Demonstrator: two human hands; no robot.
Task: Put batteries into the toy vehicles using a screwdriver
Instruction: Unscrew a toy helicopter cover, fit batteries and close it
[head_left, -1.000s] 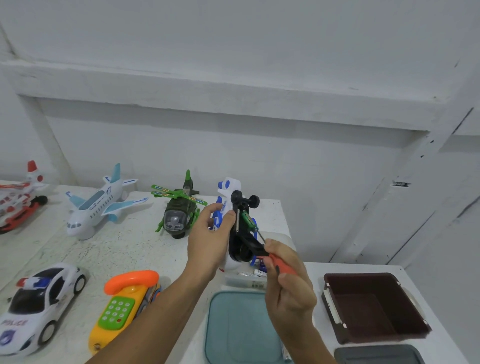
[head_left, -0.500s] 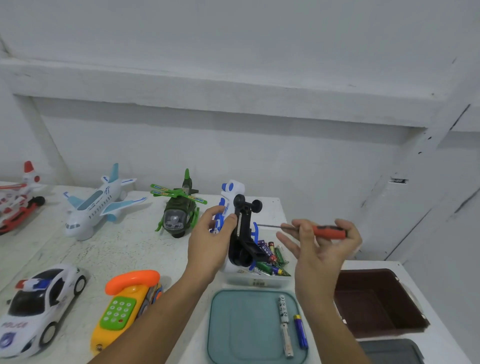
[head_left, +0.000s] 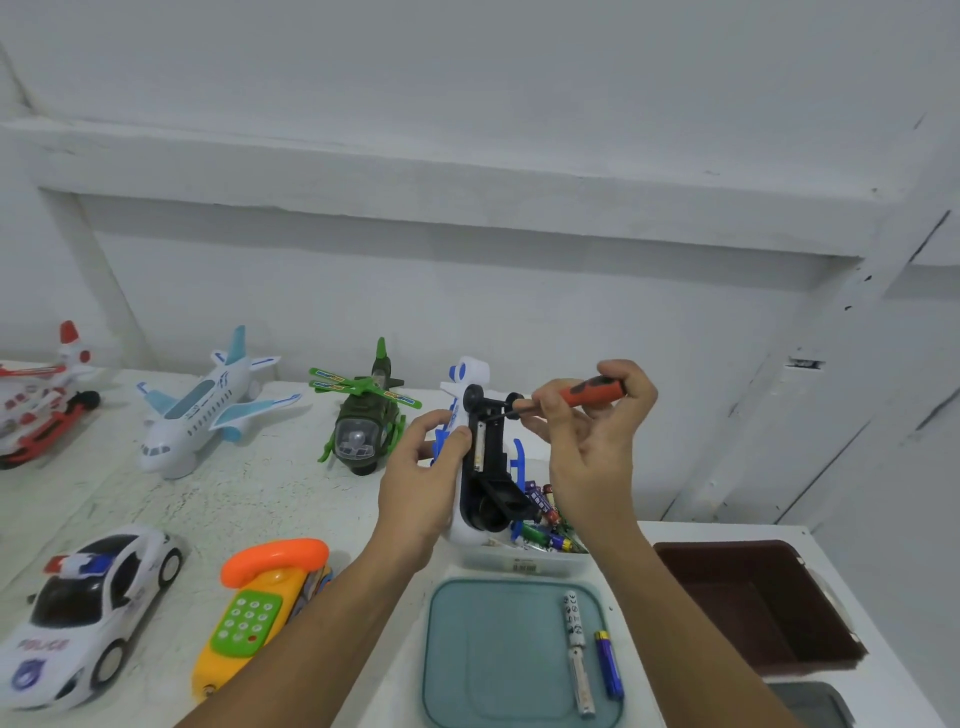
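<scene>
My left hand (head_left: 423, 480) grips a white-and-blue toy vehicle (head_left: 480, 457) held upright above the table, its black underside turned toward me with a battery visible in the open compartment. My right hand (head_left: 592, 431) holds an orange-handled screwdriver (head_left: 592, 392), whose dark tip points left at the top of the underside near the wheels. Below the toy stands a clear tub of loose batteries (head_left: 545, 525). On a teal lid (head_left: 483, 649) lie two white batteries end to end (head_left: 577, 654) and a blue battery (head_left: 609, 662).
On the white table stand a red-white helicopter (head_left: 36, 410), a white-blue airplane (head_left: 208, 410), a green helicopter (head_left: 363, 415), a police car (head_left: 88, 608) and an orange-yellow toy phone (head_left: 260, 608). A brown bin (head_left: 753, 608) sits at the right, a grey lid (head_left: 810, 701) below it.
My right hand drew the screwdriver away from the toy, swung it out to the right, and now brings its tip back to the top of the underside. The left hand kept hold of the toy.
</scene>
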